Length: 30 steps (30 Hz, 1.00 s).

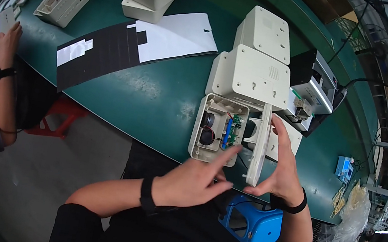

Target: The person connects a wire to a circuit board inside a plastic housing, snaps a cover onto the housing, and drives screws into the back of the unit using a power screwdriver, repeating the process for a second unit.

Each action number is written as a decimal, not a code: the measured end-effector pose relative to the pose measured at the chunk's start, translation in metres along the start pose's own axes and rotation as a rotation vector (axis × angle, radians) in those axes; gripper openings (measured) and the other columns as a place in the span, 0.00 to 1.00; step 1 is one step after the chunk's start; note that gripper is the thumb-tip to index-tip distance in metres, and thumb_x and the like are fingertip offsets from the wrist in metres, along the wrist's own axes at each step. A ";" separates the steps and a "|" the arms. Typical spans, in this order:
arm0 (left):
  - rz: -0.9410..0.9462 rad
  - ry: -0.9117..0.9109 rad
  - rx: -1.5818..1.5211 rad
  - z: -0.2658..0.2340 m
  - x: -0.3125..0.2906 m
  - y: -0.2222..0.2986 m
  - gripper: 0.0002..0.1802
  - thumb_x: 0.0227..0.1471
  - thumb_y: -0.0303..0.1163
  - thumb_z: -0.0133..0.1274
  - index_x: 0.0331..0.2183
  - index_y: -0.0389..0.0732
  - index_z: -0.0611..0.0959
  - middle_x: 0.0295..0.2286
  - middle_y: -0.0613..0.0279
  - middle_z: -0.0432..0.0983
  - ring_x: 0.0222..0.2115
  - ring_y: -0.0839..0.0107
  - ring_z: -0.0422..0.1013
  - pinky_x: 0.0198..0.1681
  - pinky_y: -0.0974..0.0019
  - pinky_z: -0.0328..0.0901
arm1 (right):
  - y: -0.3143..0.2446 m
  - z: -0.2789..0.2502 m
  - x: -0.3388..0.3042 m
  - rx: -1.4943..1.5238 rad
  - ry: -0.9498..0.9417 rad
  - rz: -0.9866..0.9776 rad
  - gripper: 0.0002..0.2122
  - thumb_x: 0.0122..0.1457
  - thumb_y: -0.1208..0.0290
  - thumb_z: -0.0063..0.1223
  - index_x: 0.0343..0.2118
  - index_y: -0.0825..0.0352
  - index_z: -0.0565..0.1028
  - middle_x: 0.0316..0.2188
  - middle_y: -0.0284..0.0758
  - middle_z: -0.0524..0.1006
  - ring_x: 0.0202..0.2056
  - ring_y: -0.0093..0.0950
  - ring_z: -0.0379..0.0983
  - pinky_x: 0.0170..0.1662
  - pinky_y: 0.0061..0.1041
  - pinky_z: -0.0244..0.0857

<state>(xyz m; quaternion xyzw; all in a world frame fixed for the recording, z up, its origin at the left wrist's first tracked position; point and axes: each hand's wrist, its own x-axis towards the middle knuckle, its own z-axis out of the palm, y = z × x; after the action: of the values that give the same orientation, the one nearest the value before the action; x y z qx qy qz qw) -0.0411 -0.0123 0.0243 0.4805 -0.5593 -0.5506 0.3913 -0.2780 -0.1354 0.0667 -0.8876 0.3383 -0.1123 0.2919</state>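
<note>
Right hand (284, 168) grips the cream cover (260, 147) by its two ends, thumb at the end toward the near edge of the table (154, 114), fingers at the other, so that it stands on its side. Next to it the left hand (189, 181) is spread, index finger extended; whether the fingertip touches the open housing (196, 126) cannot be told. That housing lies by the table's near edge, a green circuit board (236, 130) inside. Closed cream boxes (257, 78) sit beyond, toward the far edge.
</note>
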 end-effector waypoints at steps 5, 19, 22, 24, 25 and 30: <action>0.182 -0.048 0.087 0.021 0.006 -0.032 0.22 0.62 0.33 0.56 0.54 0.36 0.74 0.26 0.47 0.83 0.27 0.47 0.80 0.33 0.51 0.75 | -0.008 0.007 0.009 -0.027 -0.015 -0.082 0.72 0.22 0.41 0.82 0.73 0.68 0.53 0.69 0.51 0.59 0.69 0.54 0.57 0.71 0.48 0.51; 0.155 0.029 0.346 0.012 -0.010 -0.072 0.15 0.60 0.37 0.59 0.37 0.33 0.82 0.20 0.48 0.80 0.22 0.48 0.79 0.27 0.49 0.75 | -0.040 0.020 0.051 -0.474 -0.189 -0.162 0.62 0.27 0.46 0.80 0.70 0.64 0.62 0.67 0.57 0.59 0.67 0.56 0.57 0.67 0.52 0.53; 0.136 0.009 0.345 0.009 -0.009 -0.065 0.15 0.61 0.38 0.59 0.36 0.33 0.82 0.20 0.49 0.80 0.22 0.48 0.79 0.27 0.51 0.75 | -0.041 0.020 0.056 -0.493 -0.198 -0.175 0.61 0.28 0.45 0.79 0.70 0.64 0.63 0.66 0.57 0.59 0.66 0.56 0.58 0.67 0.53 0.54; 0.125 0.000 0.343 0.008 -0.010 -0.064 0.15 0.61 0.38 0.59 0.36 0.33 0.82 0.20 0.49 0.80 0.22 0.48 0.79 0.27 0.52 0.75 | -0.043 0.021 0.058 -0.503 -0.209 -0.168 0.61 0.28 0.45 0.79 0.70 0.64 0.63 0.66 0.57 0.59 0.66 0.57 0.58 0.66 0.53 0.54; 0.127 0.011 0.374 0.007 -0.011 -0.065 0.15 0.61 0.38 0.59 0.37 0.34 0.83 0.21 0.50 0.81 0.22 0.49 0.79 0.28 0.53 0.75 | -0.045 0.022 0.058 -0.511 -0.213 -0.159 0.61 0.28 0.45 0.79 0.70 0.64 0.63 0.66 0.57 0.59 0.66 0.57 0.58 0.66 0.53 0.54; 0.163 0.010 0.445 0.006 -0.023 -0.067 0.16 0.60 0.39 0.61 0.40 0.34 0.83 0.23 0.51 0.82 0.23 0.51 0.79 0.28 0.55 0.75 | -0.055 0.030 0.054 -0.482 -0.234 -0.130 0.60 0.28 0.46 0.80 0.69 0.65 0.64 0.66 0.57 0.60 0.65 0.57 0.59 0.66 0.53 0.54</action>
<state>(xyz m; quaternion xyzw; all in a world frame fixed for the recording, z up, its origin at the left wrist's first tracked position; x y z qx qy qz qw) -0.0348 0.0160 -0.0408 0.5109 -0.7019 -0.3779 0.3217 -0.1962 -0.1251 0.0754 -0.9581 0.2618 0.0563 0.1014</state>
